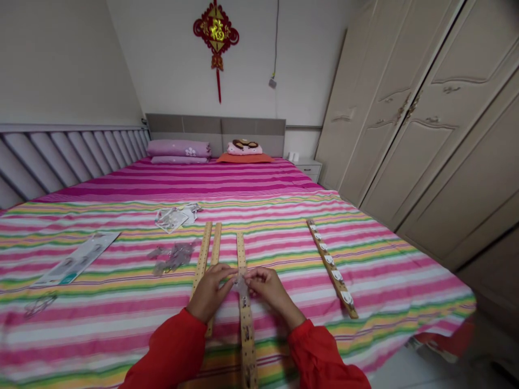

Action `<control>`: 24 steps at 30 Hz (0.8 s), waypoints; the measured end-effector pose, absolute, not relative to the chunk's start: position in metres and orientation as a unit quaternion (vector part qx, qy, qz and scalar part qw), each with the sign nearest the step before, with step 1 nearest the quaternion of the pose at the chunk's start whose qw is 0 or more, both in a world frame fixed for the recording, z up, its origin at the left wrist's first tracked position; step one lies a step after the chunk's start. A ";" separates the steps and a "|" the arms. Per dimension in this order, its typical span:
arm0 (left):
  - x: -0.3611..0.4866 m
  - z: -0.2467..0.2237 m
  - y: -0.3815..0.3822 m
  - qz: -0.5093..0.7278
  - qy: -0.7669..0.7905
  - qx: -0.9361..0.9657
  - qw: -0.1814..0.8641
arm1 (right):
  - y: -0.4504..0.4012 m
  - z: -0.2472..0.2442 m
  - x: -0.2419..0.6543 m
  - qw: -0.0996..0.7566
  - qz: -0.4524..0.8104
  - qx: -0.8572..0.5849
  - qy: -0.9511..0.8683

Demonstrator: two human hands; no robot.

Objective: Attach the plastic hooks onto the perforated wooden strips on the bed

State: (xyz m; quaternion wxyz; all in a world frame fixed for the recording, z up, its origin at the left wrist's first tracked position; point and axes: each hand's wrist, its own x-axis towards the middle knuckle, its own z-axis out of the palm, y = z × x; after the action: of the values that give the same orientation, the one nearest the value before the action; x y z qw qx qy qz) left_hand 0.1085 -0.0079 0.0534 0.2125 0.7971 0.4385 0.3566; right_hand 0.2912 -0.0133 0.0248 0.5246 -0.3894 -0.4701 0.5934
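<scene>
A long wooden strip with small holes (247,340) lies lengthwise on the striped bed cover, with small metal pieces along its near part. Above this strip, my left hand (211,289) pinches the left side of a small clear plastic piece (240,284). The fingers of my right hand (267,289) are closed on the right side of the same piece. Two more wooden strips, one on the left (203,254) and one beside it (215,246), lie left of the middle strip, partly behind my left hand. What is inside the plastic is too small to tell.
On the right lies a wooden strip with several white round pieces (329,260). Left of my hands are clear plastic bags (176,256), a pile of white cards (174,218), a long packaged card (79,259) and a thin wire-like bundle (41,304). Pillows (178,148) rest by the headboard.
</scene>
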 end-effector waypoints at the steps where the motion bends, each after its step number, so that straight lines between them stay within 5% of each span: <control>1: 0.109 0.053 -0.007 0.344 0.434 0.805 0.213 | -0.011 0.028 0.292 0.520 0.586 -0.384 -0.489; 11: 0.115 0.062 0.004 0.324 0.437 0.790 0.283 | 0.008 0.051 0.299 0.469 0.580 -0.346 -0.568; 17: 0.121 0.064 0.012 0.304 0.450 0.707 0.452 | 0.021 0.046 0.298 0.512 0.587 -0.352 -0.518; 24: 0.123 0.060 0.029 0.377 0.469 0.599 0.528 | 0.032 0.027 0.296 0.609 0.556 -0.411 -0.389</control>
State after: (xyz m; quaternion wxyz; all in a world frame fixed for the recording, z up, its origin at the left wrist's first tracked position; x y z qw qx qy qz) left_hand 0.1234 0.0294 0.0597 0.5278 0.5993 0.4689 0.3774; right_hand 0.2955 0.0317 0.0270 0.6090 -0.4113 -0.3889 0.5556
